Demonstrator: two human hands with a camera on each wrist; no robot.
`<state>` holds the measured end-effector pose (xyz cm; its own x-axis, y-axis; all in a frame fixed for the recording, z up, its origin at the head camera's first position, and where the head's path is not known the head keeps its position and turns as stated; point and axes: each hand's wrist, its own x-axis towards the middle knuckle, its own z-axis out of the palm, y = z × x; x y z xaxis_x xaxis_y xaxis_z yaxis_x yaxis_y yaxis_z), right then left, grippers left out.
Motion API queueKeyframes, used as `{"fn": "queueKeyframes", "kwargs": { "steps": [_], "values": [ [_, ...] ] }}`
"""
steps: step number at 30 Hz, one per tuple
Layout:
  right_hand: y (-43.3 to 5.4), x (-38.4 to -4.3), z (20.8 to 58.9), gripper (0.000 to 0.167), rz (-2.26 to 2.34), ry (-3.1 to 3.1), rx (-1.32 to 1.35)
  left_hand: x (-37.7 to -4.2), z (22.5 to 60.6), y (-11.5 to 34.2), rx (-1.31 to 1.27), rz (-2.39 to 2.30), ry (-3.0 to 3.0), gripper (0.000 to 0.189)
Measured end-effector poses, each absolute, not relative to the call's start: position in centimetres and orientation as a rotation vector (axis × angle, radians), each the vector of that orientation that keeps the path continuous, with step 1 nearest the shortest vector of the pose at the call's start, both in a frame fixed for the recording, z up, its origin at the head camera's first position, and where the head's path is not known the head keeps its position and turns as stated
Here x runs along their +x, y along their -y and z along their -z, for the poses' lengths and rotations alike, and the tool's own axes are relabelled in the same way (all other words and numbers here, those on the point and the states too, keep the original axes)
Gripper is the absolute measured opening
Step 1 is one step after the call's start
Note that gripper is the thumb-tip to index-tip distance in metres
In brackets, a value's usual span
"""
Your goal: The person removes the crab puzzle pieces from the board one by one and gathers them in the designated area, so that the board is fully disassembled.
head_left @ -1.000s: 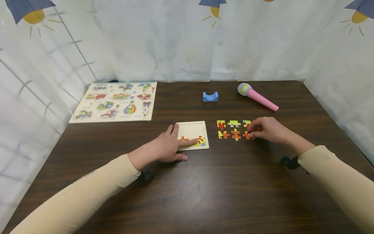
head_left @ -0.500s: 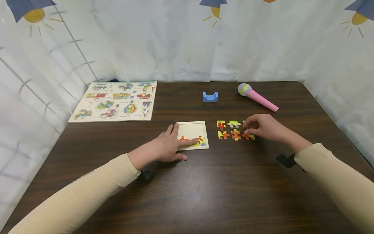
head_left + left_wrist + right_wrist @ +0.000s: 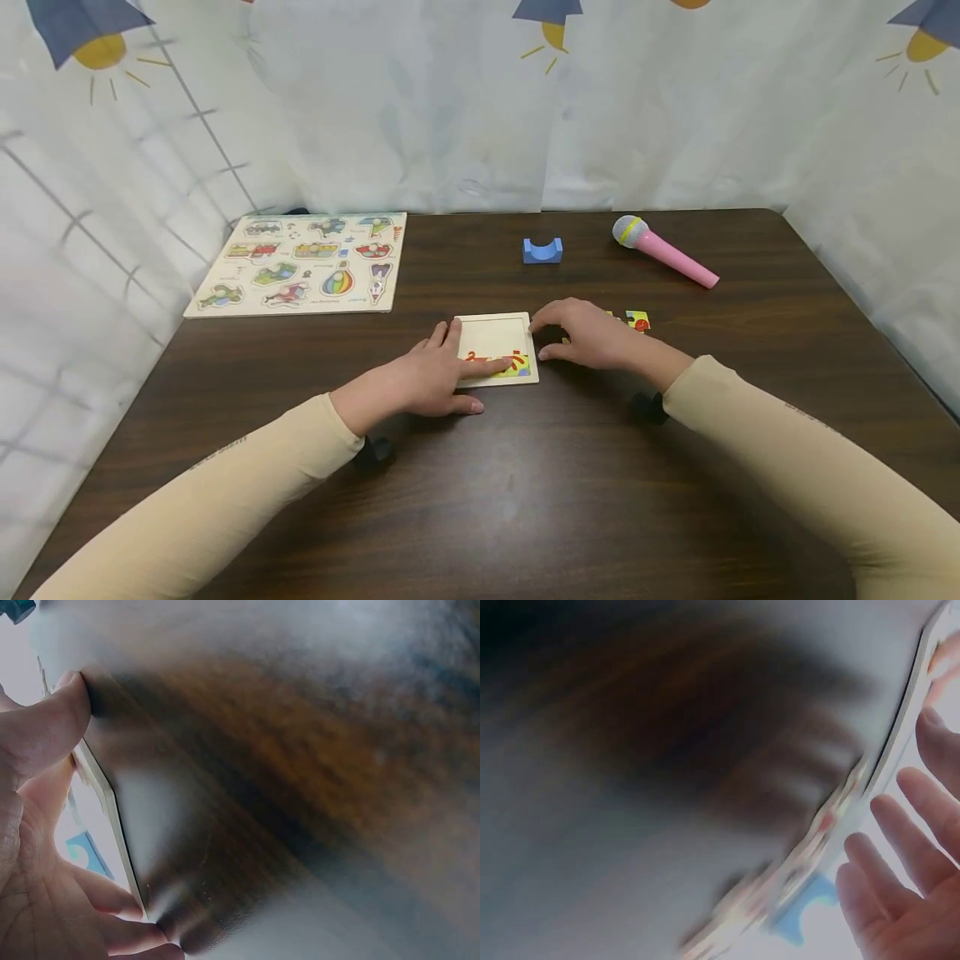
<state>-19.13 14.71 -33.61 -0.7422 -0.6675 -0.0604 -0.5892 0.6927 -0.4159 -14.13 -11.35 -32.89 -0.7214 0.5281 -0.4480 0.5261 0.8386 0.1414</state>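
In the head view, my left hand (image 3: 423, 375) rests with spread fingers on a small wooden puzzle tray (image 3: 491, 335). Its index finger presses on red and yellow puzzle pieces (image 3: 520, 365) laid along the tray's near side. My right hand (image 3: 588, 335) is at the tray's right edge, thumb and fingers apart. Nothing shows between the relaxed fingers of the right hand in the right wrist view. Beneath and behind that hand lie loose jigsaw pieces; one yellow and red piece (image 3: 638, 321) shows clearly, the others are mostly hidden.
At the back left lies a large peg puzzle board (image 3: 300, 262) with pictures of vehicles. A blue arched block (image 3: 542, 252) stands behind the tray. To its right lies a pink toy microphone (image 3: 667, 252). Curtains hang around the dark wooden table (image 3: 495, 500).
My right hand has moved left from the rightmost loose pieces to the tray's right edge, uncovering the upper right piece. My left hand has stayed on the tray.
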Motion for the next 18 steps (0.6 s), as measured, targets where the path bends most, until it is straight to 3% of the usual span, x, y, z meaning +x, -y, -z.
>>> {"fn": "queueKeyframes", "kwargs": {
  "steps": [7, 18],
  "values": [
    [-12.5, -18.7, 33.6, 0.05, 0.398, -2.678, -1.059, -14.2, 32.9, 11.4, 0.795, -0.011, -2.529, 0.073],
    [-11.9, -18.4, 33.5, 0.049, 0.295, -2.713, -1.034, -13.3, 32.9, 11.2, 0.797, 0.004, -2.584, 0.067]
  ]
}}
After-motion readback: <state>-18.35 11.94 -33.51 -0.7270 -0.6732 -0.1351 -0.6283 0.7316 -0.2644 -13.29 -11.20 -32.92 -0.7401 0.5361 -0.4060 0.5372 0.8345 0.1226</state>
